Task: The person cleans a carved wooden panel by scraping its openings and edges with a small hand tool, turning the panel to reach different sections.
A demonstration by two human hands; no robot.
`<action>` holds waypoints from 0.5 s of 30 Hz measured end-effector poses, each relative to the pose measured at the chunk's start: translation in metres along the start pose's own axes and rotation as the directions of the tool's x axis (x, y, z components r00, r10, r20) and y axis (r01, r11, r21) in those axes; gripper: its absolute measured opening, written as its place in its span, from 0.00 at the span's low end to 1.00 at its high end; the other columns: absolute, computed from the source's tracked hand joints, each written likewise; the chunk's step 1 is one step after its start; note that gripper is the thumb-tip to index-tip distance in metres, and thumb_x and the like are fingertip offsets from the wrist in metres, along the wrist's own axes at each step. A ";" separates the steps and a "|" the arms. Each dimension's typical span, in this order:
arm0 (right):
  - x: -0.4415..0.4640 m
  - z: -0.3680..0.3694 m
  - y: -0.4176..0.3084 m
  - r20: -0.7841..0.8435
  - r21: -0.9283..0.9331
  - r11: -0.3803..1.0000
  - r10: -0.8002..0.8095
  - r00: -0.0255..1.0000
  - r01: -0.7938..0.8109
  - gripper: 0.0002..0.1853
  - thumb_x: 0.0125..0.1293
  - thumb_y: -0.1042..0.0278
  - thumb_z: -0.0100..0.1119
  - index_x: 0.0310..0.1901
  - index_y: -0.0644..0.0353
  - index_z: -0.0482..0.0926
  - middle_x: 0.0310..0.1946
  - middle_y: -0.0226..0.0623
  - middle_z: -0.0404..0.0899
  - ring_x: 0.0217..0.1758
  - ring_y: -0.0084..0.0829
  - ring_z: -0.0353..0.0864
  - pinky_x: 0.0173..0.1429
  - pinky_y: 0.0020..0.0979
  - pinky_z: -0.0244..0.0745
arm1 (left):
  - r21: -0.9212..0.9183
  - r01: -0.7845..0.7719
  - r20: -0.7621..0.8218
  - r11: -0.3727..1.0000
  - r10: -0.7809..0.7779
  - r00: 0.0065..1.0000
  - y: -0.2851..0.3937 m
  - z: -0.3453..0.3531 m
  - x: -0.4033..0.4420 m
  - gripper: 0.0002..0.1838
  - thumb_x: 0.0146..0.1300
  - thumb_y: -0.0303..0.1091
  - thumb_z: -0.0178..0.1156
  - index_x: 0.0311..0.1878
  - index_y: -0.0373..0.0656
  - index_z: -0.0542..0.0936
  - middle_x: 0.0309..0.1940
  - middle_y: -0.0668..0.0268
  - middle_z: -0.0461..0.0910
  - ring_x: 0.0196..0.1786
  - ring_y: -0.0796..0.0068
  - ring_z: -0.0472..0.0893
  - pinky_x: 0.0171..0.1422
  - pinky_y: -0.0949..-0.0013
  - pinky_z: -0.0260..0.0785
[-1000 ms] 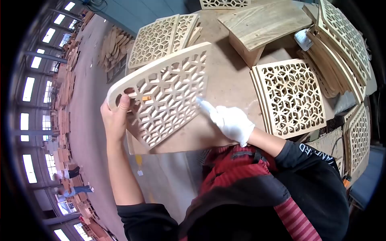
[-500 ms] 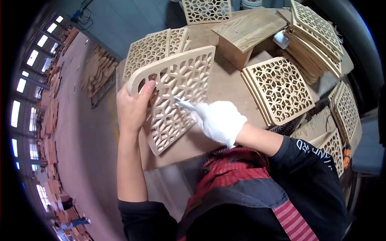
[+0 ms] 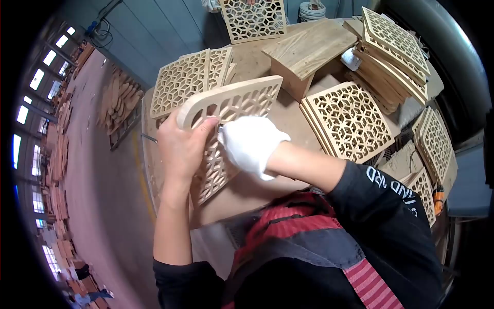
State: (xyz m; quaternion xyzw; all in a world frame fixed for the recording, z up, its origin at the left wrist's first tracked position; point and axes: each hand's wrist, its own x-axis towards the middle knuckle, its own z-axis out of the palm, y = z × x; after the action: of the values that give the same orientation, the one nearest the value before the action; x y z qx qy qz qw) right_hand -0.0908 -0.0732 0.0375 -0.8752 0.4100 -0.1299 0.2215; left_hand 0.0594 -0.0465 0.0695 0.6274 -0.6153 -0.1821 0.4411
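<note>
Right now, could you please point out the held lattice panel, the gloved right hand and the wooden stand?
Held lattice panel (image 3: 229, 92), head view: on its solid upper rim.
Gloved right hand (image 3: 252, 144), head view: on the white glove's middle.
Wooden stand (image 3: 311, 47), head view: on its flat top board.

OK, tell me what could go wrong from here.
The gloved right hand works close to the bare left hand, so a slip might hit the unprotected thumb. The lattice panel is held tilted by one corner and could twist loose if pushed hard. The uneven pile of panels on the right might slide if knocked.
</note>
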 end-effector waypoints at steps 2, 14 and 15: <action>0.013 0.001 0.010 -0.021 -0.036 0.996 -0.087 0.996 0.087 0.13 0.63 0.64 0.53 0.36 0.64 0.83 0.30 0.53 0.83 0.34 0.52 0.84 0.41 0.47 0.79 | -0.007 0.073 -0.040 0.997 -0.074 0.996 0.004 0.006 0.005 0.16 0.52 0.30 0.73 0.42 0.32 0.83 0.34 0.57 0.87 0.36 0.72 0.84 0.44 0.69 0.75; 0.012 -0.035 0.035 0.197 -0.046 0.990 -0.119 0.973 0.131 0.13 0.66 0.67 0.48 0.41 0.64 0.82 0.35 0.51 0.85 0.39 0.47 0.86 0.44 0.44 0.80 | 0.058 0.096 -0.127 0.994 -0.088 0.988 0.022 0.032 0.016 0.16 0.53 0.28 0.72 0.45 0.33 0.83 0.34 0.54 0.87 0.36 0.66 0.85 0.46 0.66 0.76; 0.006 -0.034 0.039 0.180 -0.017 0.994 -0.103 0.978 0.108 0.13 0.65 0.68 0.48 0.41 0.64 0.83 0.35 0.50 0.85 0.39 0.47 0.86 0.44 0.44 0.80 | 0.077 0.119 -0.129 0.990 -0.109 0.986 0.023 0.032 0.018 0.16 0.53 0.28 0.72 0.44 0.33 0.83 0.34 0.54 0.87 0.36 0.66 0.86 0.45 0.66 0.76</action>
State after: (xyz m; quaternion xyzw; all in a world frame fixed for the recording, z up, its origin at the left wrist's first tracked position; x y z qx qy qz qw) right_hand -0.1263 -0.1094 0.0478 -0.9067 0.3434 -0.0570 0.2383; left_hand 0.0238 -0.0707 0.0758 0.6898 -0.5568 -0.1414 0.4407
